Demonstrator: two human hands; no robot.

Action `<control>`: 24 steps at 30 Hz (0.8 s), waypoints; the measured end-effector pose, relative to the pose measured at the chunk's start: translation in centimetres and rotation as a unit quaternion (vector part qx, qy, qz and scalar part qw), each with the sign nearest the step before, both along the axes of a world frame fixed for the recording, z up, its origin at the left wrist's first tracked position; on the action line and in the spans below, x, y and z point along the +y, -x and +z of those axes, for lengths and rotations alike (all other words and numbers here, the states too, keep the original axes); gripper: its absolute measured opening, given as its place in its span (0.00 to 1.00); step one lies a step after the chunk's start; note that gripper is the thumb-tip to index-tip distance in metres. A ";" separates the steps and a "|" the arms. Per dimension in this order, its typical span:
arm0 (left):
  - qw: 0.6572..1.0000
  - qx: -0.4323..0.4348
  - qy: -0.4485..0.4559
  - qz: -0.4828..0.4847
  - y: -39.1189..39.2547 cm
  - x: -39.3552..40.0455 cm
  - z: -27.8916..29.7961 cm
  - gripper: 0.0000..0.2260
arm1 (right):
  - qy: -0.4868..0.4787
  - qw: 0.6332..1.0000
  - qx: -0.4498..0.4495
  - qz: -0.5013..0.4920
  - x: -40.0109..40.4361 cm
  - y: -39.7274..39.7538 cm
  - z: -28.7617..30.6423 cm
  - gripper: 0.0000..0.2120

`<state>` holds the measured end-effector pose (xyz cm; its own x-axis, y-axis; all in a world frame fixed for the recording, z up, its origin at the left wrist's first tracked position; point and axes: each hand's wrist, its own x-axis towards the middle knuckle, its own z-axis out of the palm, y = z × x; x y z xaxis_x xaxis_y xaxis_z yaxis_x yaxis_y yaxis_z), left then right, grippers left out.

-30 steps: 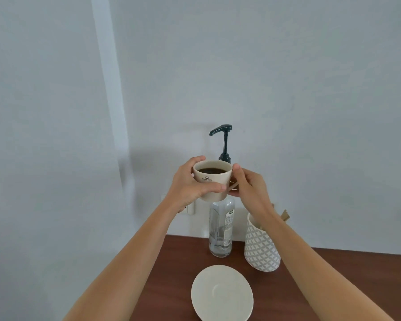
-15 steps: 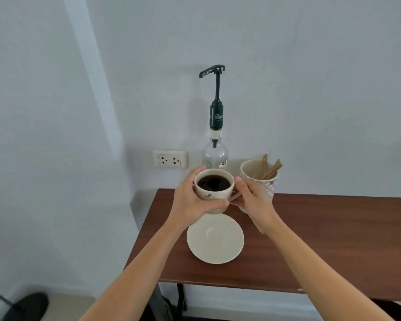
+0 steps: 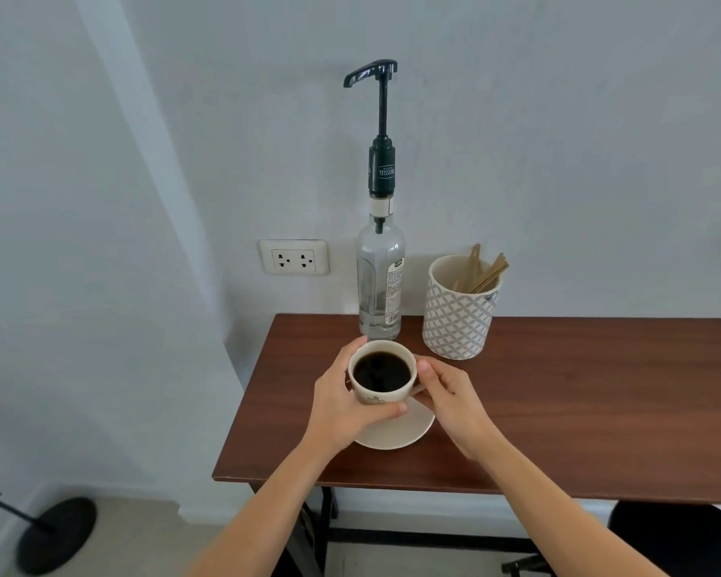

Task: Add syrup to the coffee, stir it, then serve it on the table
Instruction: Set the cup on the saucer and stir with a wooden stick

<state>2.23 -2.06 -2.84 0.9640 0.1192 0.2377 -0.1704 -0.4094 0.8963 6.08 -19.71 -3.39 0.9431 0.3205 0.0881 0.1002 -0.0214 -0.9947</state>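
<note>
A cream cup [image 3: 383, 394] full of black coffee is over the white saucer [image 3: 396, 431] near the table's left end; whether it rests on the saucer I cannot tell. My left hand [image 3: 342, 403] wraps around the cup's left side. My right hand [image 3: 450, 399] grips its right side at the handle. Behind the cup, against the wall, stands a clear syrup bottle [image 3: 379, 281] with a tall dark pump [image 3: 381, 131], its spout pointing left. A patterned white holder [image 3: 458, 314] with several wooden stir sticks [image 3: 481, 270] sits right of the bottle.
The dark wooden table [image 3: 579, 401] runs to the right edge of view, its left edge close to the saucer. A white wall socket [image 3: 294, 257] is left of the bottle. A black round stand base [image 3: 55, 535] sits on the floor at lower left.
Both hands have lowered the cup from in front of the pump down to the saucer. The view has tilted downward, showing more table and floor.
</note>
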 end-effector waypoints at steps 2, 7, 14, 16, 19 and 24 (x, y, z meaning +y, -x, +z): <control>1.000 0.002 -0.002 -0.005 0.0 0.1 -0.5 0.43 | 0.004 1.000 0.005 0.001 0.0 0.1 -0.3 0.15; 1.000 -0.004 0.005 -0.014 -0.2 0.1 -1.2 0.43 | -0.001 1.000 0.016 0.005 -0.1 0.1 -0.7 0.16; 0.999 -0.013 0.000 -0.029 0.0 0.3 -1.5 0.45 | 0.071 0.997 -0.012 0.014 -0.5 0.3 -0.3 0.16; 1.000 -0.004 -0.007 -0.026 0.2 0.2 -1.7 0.46 | 0.130 0.989 -0.059 -0.049 -1.1 0.3 0.5 0.17; 1.000 0.004 -0.026 -0.008 0.3 0.1 -1.8 0.45 | 0.148 0.945 -0.186 -0.225 -2.9 -0.9 3.6 0.14; 1.000 0.018 -0.011 -0.015 0.1 0.2 -2.1 0.43 | 0.320 0.874 -0.239 -0.277 -5.2 -6.5 7.4 0.25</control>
